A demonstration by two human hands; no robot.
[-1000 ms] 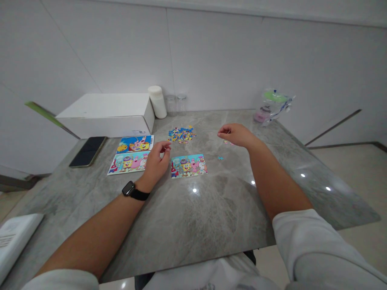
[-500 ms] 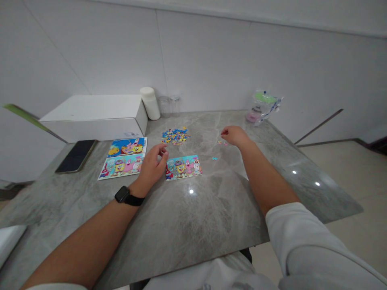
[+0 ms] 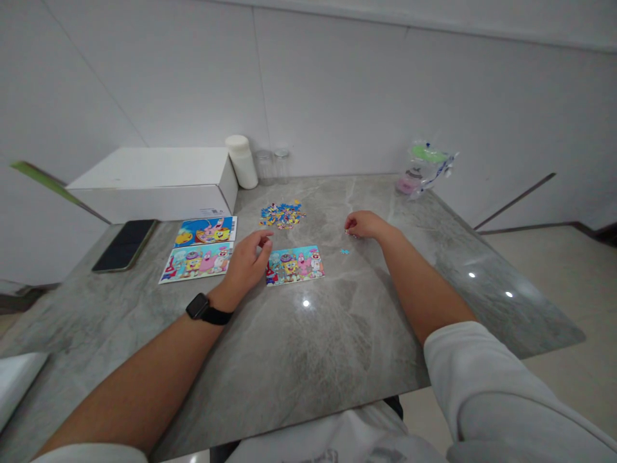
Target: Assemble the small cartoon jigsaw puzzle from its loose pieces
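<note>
Table (image 3: 337, 354), gray & marbled, seen from head cam, w/ 2 bare hands over it. R hand (image 3: 369, 225) is right of center, fingertips bunched low over a few tiny pcs (image 3: 353, 236); fingers hide most of them, so can't tell if one is pinched. Just nearer the viewer, a light-blue pc (image 3: 344, 251) lies alone. L hand (image 3: 248, 260) has fingers loosely curled, no obj. seen in its grasp, thumb by left edge of a cartoon strip (image 3: 297, 265); contact w/ strip unclear. Beyond the strip: a heap (image 3: 282, 215) of mixed blue, yellow & pink pcs. Left of L hand, partly behind it: a two-panel cartoon sheet (image 3: 193, 263), lower panel much like the strip.

Far left to center: phone (image 3: 124, 246), white box (image 3: 154, 170), white bottle (image 3: 242, 164), 2 clear glasses (image 3: 281, 168). Far right: clear bag (image 3: 424, 170), contents pink & green.

Step in hand, prob.: R hand handling single pcs. Next move seems to call for a light fingertip pinch on one pc, w/o nudging its neighbors.
</note>
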